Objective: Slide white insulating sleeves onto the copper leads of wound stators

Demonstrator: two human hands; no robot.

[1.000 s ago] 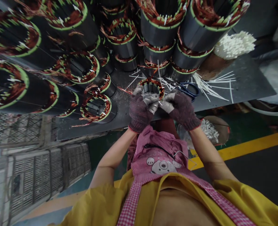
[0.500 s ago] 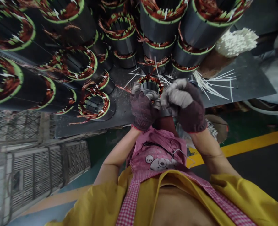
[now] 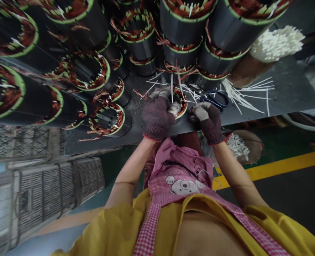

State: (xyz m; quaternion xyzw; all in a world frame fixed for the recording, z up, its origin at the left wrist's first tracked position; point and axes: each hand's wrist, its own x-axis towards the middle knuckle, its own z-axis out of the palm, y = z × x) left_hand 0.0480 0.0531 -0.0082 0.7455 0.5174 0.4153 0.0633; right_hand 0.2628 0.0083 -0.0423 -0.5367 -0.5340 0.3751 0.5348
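A small motor stator (image 3: pixel 184 106) with copper windings and a green-edged rim stands on the dark table near its front edge. My left hand (image 3: pixel 158 115), in a dark glove with grey fingers, is closed around the stator's left side, its thumb over the opening. Thin white strips, like cable ties (image 3: pixel 172 89), stick up from the windings. To the right of the stator and apart from it, my gloved right hand (image 3: pixel 207 119) is closed with its fingertips pinched; what they hold, if anything, is hidden. Just behind that hand lie scissors (image 3: pixel 220 99) with dark blue handles.
Larger stators (image 3: pixel 185 33) stand stacked behind and to the left. Loose white ties (image 3: pixel 253 87) are scattered at right, below a brown container (image 3: pixel 249 69) full of them. A sack of white scraps (image 3: pixel 239 145) stands below the table edge (image 3: pixel 242 120).
My right hand has moved right and down, away from the stator and my left hand. My left hand has shifted slightly left. The scissors and white ties now show between them.
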